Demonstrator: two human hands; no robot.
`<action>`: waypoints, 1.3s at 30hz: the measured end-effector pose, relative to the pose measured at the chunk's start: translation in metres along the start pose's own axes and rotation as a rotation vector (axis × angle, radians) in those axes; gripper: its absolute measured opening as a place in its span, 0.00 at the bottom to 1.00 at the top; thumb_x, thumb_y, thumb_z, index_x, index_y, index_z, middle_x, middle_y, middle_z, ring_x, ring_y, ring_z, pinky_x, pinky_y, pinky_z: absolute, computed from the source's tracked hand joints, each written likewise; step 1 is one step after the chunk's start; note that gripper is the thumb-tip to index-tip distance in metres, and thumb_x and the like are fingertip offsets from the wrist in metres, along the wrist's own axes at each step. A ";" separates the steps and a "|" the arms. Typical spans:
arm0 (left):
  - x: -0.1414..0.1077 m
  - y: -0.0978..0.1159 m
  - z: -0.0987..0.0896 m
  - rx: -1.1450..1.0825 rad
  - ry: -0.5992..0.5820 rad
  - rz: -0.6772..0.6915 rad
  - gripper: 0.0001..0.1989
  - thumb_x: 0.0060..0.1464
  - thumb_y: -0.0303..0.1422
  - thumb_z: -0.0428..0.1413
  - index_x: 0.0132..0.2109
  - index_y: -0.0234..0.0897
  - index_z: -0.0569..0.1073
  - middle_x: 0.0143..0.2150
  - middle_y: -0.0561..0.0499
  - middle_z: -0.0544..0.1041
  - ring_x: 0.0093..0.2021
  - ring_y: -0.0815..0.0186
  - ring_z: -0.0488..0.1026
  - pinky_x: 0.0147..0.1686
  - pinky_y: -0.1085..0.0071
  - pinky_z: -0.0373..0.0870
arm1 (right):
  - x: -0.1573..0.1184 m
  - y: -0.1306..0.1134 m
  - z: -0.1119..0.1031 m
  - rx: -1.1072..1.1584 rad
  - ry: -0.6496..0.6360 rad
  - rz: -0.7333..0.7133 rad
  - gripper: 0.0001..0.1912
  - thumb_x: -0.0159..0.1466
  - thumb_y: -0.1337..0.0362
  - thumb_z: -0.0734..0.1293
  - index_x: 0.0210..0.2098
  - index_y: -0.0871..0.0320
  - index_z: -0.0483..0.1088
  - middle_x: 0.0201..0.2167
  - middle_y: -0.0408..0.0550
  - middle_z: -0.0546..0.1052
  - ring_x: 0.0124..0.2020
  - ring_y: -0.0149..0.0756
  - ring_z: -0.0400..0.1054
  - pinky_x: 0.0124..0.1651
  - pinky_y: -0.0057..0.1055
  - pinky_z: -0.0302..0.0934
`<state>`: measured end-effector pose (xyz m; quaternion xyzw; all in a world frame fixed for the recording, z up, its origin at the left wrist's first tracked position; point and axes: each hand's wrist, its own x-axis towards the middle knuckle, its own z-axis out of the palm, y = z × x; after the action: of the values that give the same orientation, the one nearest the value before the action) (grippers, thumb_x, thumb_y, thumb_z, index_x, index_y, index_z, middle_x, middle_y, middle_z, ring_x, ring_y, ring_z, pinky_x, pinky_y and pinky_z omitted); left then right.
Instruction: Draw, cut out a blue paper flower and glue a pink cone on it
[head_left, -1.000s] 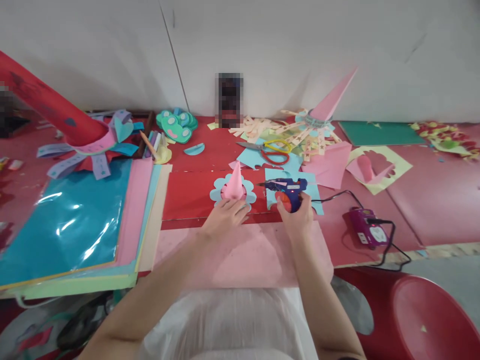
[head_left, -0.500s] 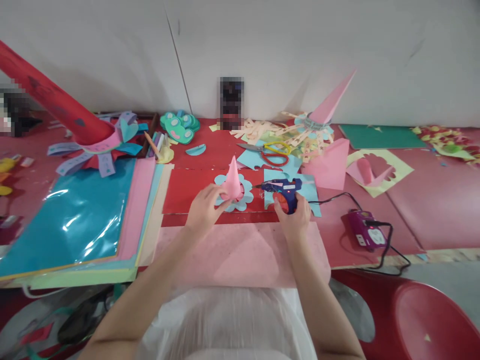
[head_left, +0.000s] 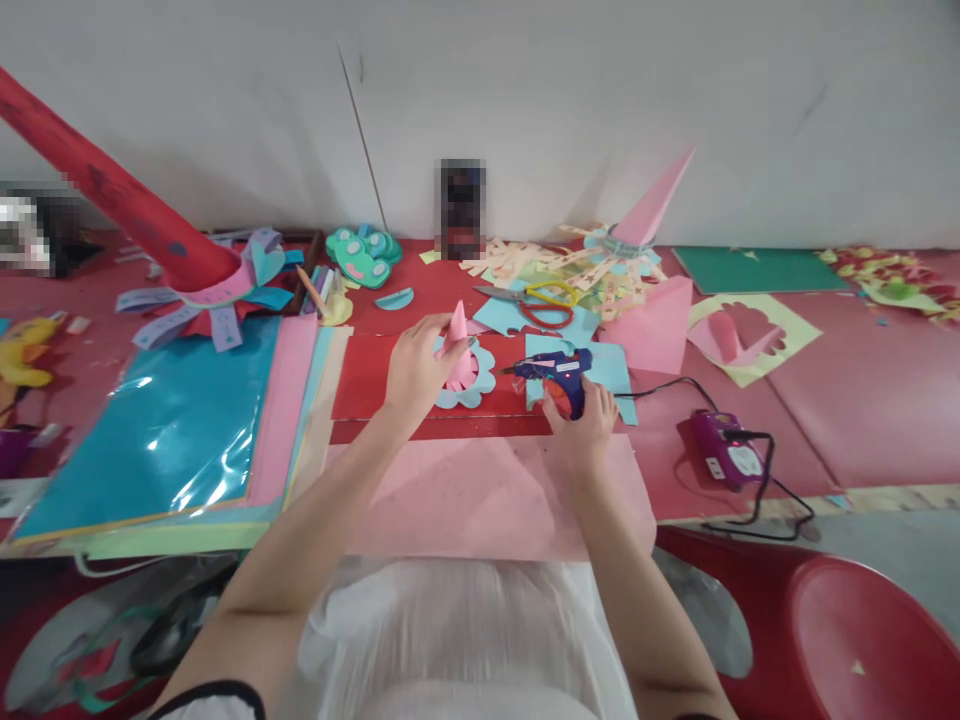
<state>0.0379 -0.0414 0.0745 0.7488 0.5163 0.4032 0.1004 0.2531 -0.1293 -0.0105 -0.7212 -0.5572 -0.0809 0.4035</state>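
My left hand [head_left: 421, 362] is closed around a small pink paper cone [head_left: 458, 322], whose tip stands up above my fingers. The cone rises from the middle of a light-blue scalloped paper flower [head_left: 480, 384]. Its lower left side is partly hidden by my hand. In my right hand [head_left: 589, 418] is a blue hot glue gun [head_left: 559, 366] with a small red light on its body. Its nozzle points left toward the flower, a short distance from the petals. Underneath the gun lies light-blue cut paper [head_left: 613, 368].
Scissors [head_left: 551, 292] with yellow and red handles lie behind the gun. A black cord runs from the gun to a purple power adapter [head_left: 726, 450]. A large red cone [head_left: 161, 225] stands left, beside stacked coloured paper [head_left: 172, 430]. Clothes-pegs [head_left: 517, 258] are scattered behind.
My left hand has moved up from the cone's base and now grips its side higher up. The glue gun stays in my right hand, nearly where it was. The view has shifted slightly.
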 end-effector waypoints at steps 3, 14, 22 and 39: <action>0.005 -0.006 -0.012 -0.042 -0.097 -0.005 0.08 0.54 0.34 0.57 0.42 0.39 0.74 0.43 0.49 0.80 0.43 0.62 0.76 0.45 0.66 0.71 | -0.001 0.000 0.002 0.005 0.006 -0.057 0.22 0.59 0.53 0.64 0.47 0.61 0.66 0.38 0.56 0.73 0.42 0.48 0.66 0.47 0.46 0.59; -0.046 -0.036 -0.023 0.021 0.235 0.388 0.07 0.57 0.31 0.55 0.44 0.39 0.70 0.40 0.49 0.78 0.43 0.65 0.75 0.44 0.67 0.72 | -0.002 -0.001 0.007 -0.107 0.072 -0.153 0.21 0.58 0.53 0.65 0.45 0.61 0.68 0.35 0.55 0.74 0.38 0.47 0.68 0.44 0.44 0.60; -0.067 -0.059 -0.011 0.304 -0.390 0.721 0.11 0.62 0.30 0.49 0.48 0.30 0.71 0.45 0.43 0.78 0.45 0.60 0.76 0.44 0.64 0.73 | -0.002 -0.002 0.007 -0.127 0.085 -0.154 0.21 0.59 0.53 0.65 0.45 0.61 0.68 0.35 0.55 0.75 0.38 0.47 0.70 0.43 0.43 0.62; -0.065 -0.065 -0.006 0.064 -0.427 0.141 0.09 0.61 0.34 0.47 0.41 0.40 0.72 0.37 0.52 0.80 0.32 0.67 0.77 0.30 0.74 0.71 | -0.010 -0.018 0.004 -0.008 0.051 -0.275 0.17 0.58 0.56 0.67 0.44 0.59 0.65 0.34 0.52 0.75 0.34 0.39 0.73 0.33 0.34 0.69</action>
<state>-0.0200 -0.0699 0.0089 0.8542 0.4424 0.2248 0.1553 0.2319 -0.1330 -0.0101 -0.6373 -0.6402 -0.1559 0.3996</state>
